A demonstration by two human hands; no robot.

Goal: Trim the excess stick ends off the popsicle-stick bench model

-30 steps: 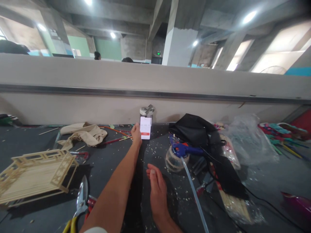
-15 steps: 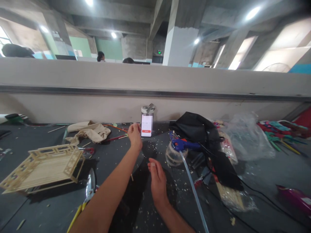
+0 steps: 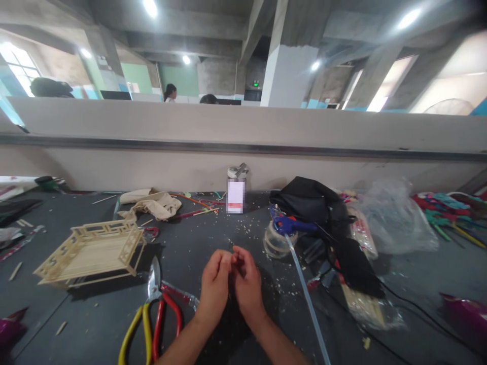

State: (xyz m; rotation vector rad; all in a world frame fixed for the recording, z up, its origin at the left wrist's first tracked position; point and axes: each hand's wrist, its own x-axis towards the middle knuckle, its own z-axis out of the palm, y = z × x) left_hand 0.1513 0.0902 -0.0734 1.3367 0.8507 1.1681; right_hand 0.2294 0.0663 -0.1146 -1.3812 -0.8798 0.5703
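My left hand [image 3: 215,281] and my right hand [image 3: 247,284] meet above the dark table, fingers curled inward and fingertips touching. Nothing shows between them, though the palms are turned from view. Beyond them a phone [image 3: 235,195] stands upright with its screen lit, leaning against a white roll-like object [image 3: 238,171]. Left of my hands lie shears [image 3: 154,286] with a yellow-handled and a red-handled tool overlapping. A small wooden stick frame [image 3: 99,249], like a tiny bed with railings, stands farther left. On the right, a blue glue gun [image 3: 292,225] rests on a clear round container [image 3: 274,242].
A beige cloth [image 3: 155,204] and thin sticks lie along the back. To the right are a black bag [image 3: 312,197], clear plastic bags [image 3: 395,218], packed wooden sticks [image 3: 363,304] and a black cable. Wood scraps are scattered about. A low partition [image 3: 190,165] closes the back.
My left hand has come back from beside the phone to meet my right hand. My right hand's fingers have curled in. The view has shifted left, and the shears show more fully.
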